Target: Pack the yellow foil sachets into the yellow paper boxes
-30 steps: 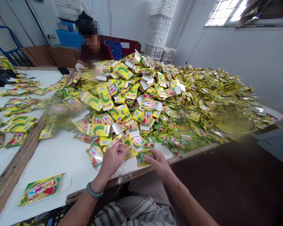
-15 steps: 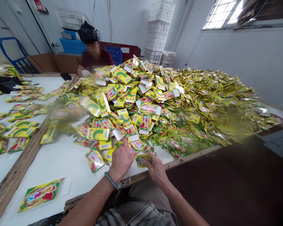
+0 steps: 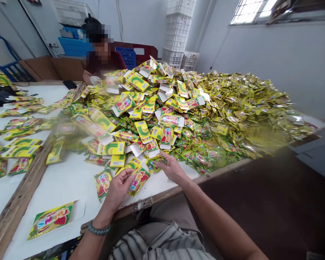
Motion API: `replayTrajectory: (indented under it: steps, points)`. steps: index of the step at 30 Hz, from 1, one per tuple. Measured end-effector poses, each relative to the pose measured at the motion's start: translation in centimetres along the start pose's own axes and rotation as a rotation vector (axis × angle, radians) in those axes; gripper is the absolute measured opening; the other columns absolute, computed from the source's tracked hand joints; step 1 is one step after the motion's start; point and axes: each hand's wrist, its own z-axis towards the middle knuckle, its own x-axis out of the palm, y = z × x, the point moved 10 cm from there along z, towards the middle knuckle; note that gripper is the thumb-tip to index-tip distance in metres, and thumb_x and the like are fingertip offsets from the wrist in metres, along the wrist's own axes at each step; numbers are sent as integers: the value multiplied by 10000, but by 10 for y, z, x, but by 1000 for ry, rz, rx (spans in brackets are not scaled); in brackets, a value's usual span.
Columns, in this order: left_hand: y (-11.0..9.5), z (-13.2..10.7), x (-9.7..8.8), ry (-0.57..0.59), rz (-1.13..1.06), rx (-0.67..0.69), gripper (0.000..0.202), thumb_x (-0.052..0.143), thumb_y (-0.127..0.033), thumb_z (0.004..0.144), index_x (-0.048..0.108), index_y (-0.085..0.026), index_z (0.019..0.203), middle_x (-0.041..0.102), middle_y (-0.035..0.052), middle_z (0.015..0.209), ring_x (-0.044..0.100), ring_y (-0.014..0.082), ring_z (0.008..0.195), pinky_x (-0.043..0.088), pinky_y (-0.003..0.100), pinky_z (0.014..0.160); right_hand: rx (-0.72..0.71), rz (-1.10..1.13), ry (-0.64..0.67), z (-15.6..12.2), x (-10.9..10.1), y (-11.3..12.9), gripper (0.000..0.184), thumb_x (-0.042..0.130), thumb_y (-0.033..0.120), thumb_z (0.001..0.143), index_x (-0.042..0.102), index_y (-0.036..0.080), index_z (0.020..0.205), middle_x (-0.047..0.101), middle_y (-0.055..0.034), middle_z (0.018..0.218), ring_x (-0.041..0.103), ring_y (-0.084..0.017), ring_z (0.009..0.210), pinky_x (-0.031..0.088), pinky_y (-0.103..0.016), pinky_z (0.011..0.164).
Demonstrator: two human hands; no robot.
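My left hand (image 3: 119, 189) grips a small folded yellow-green carton (image 3: 137, 180) printed with red fruit, near the table's front edge. My right hand (image 3: 170, 168) pinches a few small candy packets (image 3: 155, 161) just right of the carton's open end. Both hands are over the white table (image 3: 70, 180). Behind them rises a big heap of yellow-green cartons (image 3: 143, 108) and loose shiny sachets (image 3: 238, 108).
A flat unfolded carton (image 3: 51, 219) lies at the front left. A wooden strip (image 3: 24, 187) divides the table; more flat cartons (image 3: 16, 144) lie left of it. Another person (image 3: 101, 54) sits at the far side. White crates (image 3: 178, 32) are stacked by the wall.
My left hand picked a carton out of the pile and drew it toward me. My right hand carried its packets up and left to the carton's end.
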Motion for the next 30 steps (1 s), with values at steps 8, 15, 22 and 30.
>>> replayTrajectory:
  steps: [8, 15, 22, 30]
  points:
    - [-4, -16, 22, 183, -158, -37, 362, 706, -464, 761, 661, -155, 942, 732, 54, 907, 661, 184, 850, 534, 269, 770, -27, -253, 162, -5, 16, 5, 142, 722, 301, 719, 706, 200, 817, 696, -25, 940, 625, -198, 902, 471, -292, 796]
    - [2, -14, 24, 177, -282, -88, 382, 768, -431, 712, 687, -159, 967, 747, 42, 910, 684, 176, 838, 545, 251, 769, -42, -410, -164, -14, 5, 5, 205, 757, 247, 684, 663, 212, 862, 672, 12, 798, 564, -144, 690, 428, -249, 641]
    - [9, -17, 29, 191, -447, -261, 423, 841, -353, 633, 690, -138, 963, 762, 40, 794, 707, 171, 694, 568, 256, 681, -150, -300, -116, -20, 13, 13, 204, 748, 264, 701, 639, 206, 864, 659, -14, 834, 578, -150, 709, 459, -247, 619]
    - [14, -28, 37, 129, -482, -398, 494, 900, -257, 505, 706, -140, 943, 771, 38, 826, 710, 177, 660, 568, 257, 638, -120, -315, -78, -38, 15, 20, 219, 735, 279, 728, 653, 216, 920, 675, -15, 847, 604, -161, 730, 475, -260, 639]
